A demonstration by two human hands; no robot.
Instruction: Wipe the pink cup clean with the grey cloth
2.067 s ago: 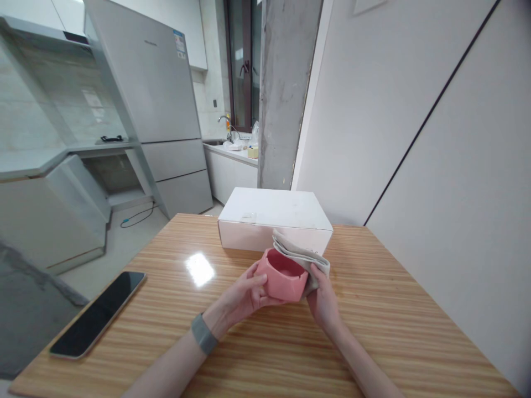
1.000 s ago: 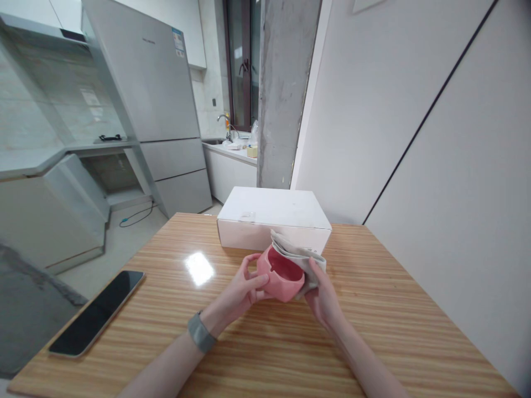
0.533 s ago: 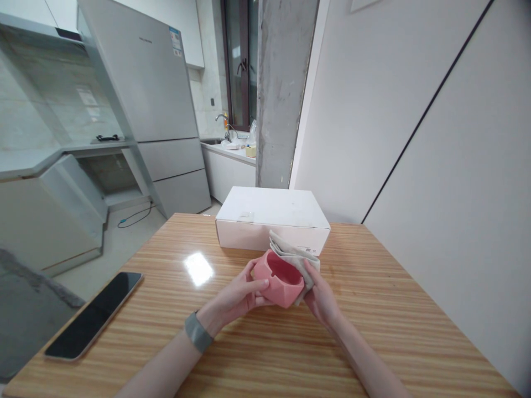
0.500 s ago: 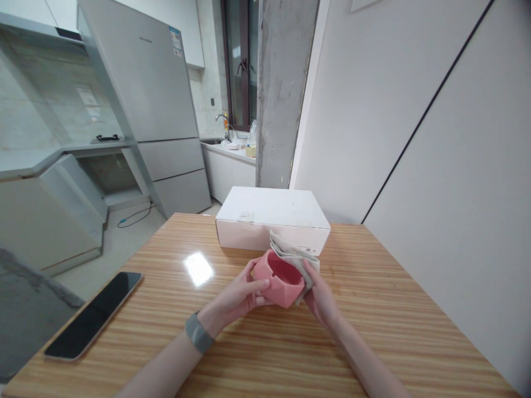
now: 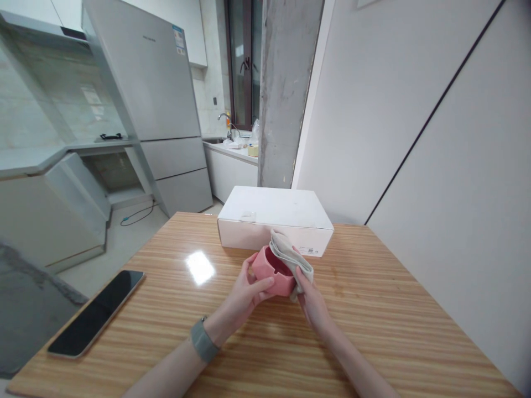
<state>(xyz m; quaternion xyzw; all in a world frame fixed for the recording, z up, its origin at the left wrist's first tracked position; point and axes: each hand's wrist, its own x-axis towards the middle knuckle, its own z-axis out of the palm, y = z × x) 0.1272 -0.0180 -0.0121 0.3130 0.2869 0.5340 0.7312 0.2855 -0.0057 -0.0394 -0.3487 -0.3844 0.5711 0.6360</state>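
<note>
A pink faceted bowl (image 5: 271, 272) is held just above the wooden table (image 5: 373, 309), tilted away from me. My left hand (image 5: 249, 288) grips its near left side, thumb across the outer wall. My right hand (image 5: 310, 298) presses a folded grey cloth (image 5: 290, 255) against the bowl's right rim, and the cloth drapes over that edge. A grey band sits on my left wrist.
A closed white cardboard box (image 5: 276, 218) lies right behind the bowl. A dark phone (image 5: 97, 312) rests face up near the table's left edge. A white wall runs along the right; a fridge and counter stand beyond the table.
The bowl has turned and tipped further away from me. The cloth has slid from behind the bowl onto its right rim, and both hands have drawn closer together.
</note>
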